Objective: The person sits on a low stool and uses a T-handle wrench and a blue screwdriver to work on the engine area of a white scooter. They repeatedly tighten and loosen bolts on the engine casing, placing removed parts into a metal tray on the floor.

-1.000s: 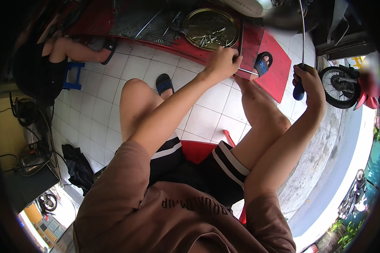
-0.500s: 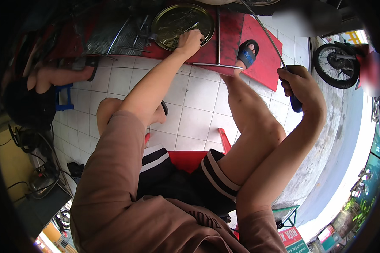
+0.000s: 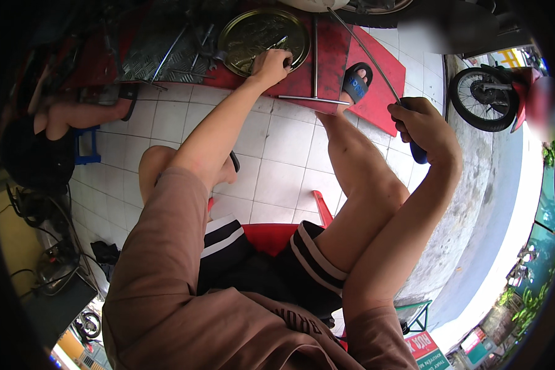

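My left hand (image 3: 269, 68) reaches into a round gold metal tray (image 3: 227, 38) of small metal pieces, fingers curled on something I cannot make out. My right hand (image 3: 427, 128) is wrapped round the dark blue handle (image 3: 418, 153) of a long screwdriver. Its thin steel shaft (image 3: 367, 55) slants up-left toward a pale rounded part (image 3: 308, 4) at the top, where I cannot tell if it touches. A T-handle wrench (image 3: 316, 58) lies just right of the tray on the red platform (image 3: 334, 61).
Several tools (image 3: 166, 58) lie on a diamond-plate sheet left of the tray. Another person (image 3: 34, 142) sits at the left by a blue stool (image 3: 86, 151). A red chair (image 3: 271, 237) is under me. A motorbike wheel (image 3: 478, 95) stands at right, cables and equipment (image 3: 52, 265) at lower left.
My left hand has left the T-handle wrench and moved up-left into the tray. The screwdriver in my right hand now leans further left. The view has shifted somewhat.
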Tool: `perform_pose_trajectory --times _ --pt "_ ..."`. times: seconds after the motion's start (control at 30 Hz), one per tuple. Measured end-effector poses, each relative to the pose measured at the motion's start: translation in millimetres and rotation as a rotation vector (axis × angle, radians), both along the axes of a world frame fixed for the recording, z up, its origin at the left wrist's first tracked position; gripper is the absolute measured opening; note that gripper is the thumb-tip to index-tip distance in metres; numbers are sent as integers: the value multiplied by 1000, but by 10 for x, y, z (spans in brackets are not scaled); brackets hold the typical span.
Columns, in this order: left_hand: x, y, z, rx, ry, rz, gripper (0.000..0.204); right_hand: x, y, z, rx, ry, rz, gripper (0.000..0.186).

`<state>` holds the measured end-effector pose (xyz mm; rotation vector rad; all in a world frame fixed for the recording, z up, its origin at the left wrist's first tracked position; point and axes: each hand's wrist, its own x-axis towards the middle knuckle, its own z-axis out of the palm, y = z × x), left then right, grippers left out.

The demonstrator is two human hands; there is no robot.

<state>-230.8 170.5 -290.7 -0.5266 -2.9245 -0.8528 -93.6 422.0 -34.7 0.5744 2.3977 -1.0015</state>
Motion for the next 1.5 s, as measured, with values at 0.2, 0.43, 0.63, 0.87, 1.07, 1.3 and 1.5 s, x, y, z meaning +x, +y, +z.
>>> perform_pose_trajectory --times 0.2,0.43,0.63,0.87,1.07,1.3,1.5 --pt "-94 -299 -61 386 -98 155 10 -91 -215 -143 97 13 229 30" --pt "23 -1184 935 697 -269 265 9 -163 -638 -239 145 444 539 35" --pt "707 -1659 1606 1019 -338 205 12 -24 -1050 -241 96 676 582 34" --pt "922 -1796 1632 1487 -451 227 25 55 -1303 -231 263 713 552 37" --pt "821 -1809 1599 1611 -428 119 22 10 -1423 -315 312 716 546 42" --pt "840 -1783 1662 1559 -419 95 23 -20 -1383 -361 297 724 572 44" --pt "873 -1773 1686 1441 -355 84 22 -29 -1342 -334 266 684 589 47"
